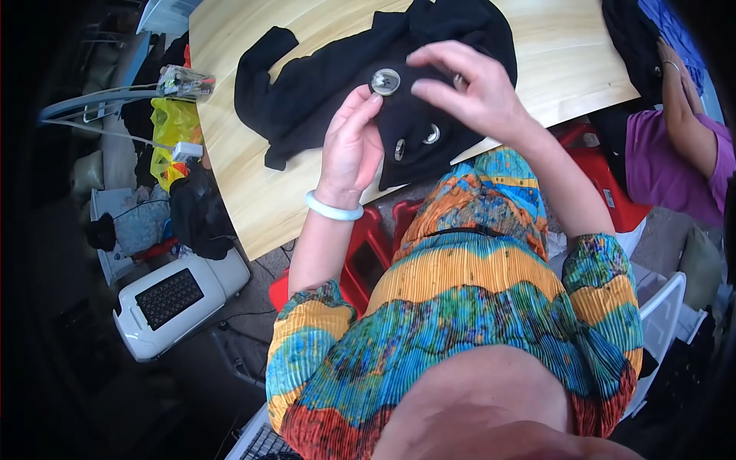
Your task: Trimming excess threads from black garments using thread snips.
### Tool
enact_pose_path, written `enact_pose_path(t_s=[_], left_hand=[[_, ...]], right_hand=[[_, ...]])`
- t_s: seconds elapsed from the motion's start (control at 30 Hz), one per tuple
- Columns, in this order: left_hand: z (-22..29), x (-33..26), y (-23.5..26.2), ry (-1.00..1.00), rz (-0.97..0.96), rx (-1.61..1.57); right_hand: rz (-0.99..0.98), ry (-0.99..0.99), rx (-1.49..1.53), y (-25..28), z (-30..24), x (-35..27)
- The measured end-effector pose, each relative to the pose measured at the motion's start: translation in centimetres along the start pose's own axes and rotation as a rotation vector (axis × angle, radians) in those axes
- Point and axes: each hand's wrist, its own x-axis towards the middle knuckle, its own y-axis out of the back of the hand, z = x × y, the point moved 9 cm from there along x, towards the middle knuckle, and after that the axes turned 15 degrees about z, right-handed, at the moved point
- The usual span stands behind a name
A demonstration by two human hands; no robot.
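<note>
Between the thumb and fingers of my left hand [356, 138] is a large round button [386, 81], dark in the middle with a pale, shiny rim. My right hand [479, 92] hovers just right of it, thumb and forefinger spread apart, and no thread or needle can be made out there. Beneath both hands a black garment [322, 100] lies across the wooden table [245, 207], one sleeve stretching to the left. Two more shiny round buttons, a lower one [399, 149] and one beside it [432, 134], show on the dark cloth near the table's front edge.
At the right, another person in a purple top [659, 153] has hands by a black garment [632, 42]. Red stools [368, 249] stand under the front edge. Left of the table are a yellow plastic bag [165, 134], a clip-on arm with cables [100, 98] and a white appliance [180, 299].
</note>
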Motion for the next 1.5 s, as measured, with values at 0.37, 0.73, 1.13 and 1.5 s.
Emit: enact_pose_path(t_s=[0.37, 0.73, 1.13, 1.5], left_hand=[[-0.4, 0.0, -0.1, -0.081, -0.047, 0.144], [-1.5, 0.8, 2.0, 0.065, 0.011, 0.043], [-2.0, 1.2, 1.7, 0.09, 0.082, -0.056], [-3.2, 0.9, 2.6, 0.162, 0.071, -0.112]], right_hand=[[0.209, 0.145, 0.0, -0.1, -0.6, -1.6], [-0.191, -0.446, 0.273, -2.6, 3.6, -2.1], [-0.014, -0.029, -0.092, -1.5, 0.4, -1.9], [-0.201, -0.414, 0.138, -2.8, 3.1, -2.5]])
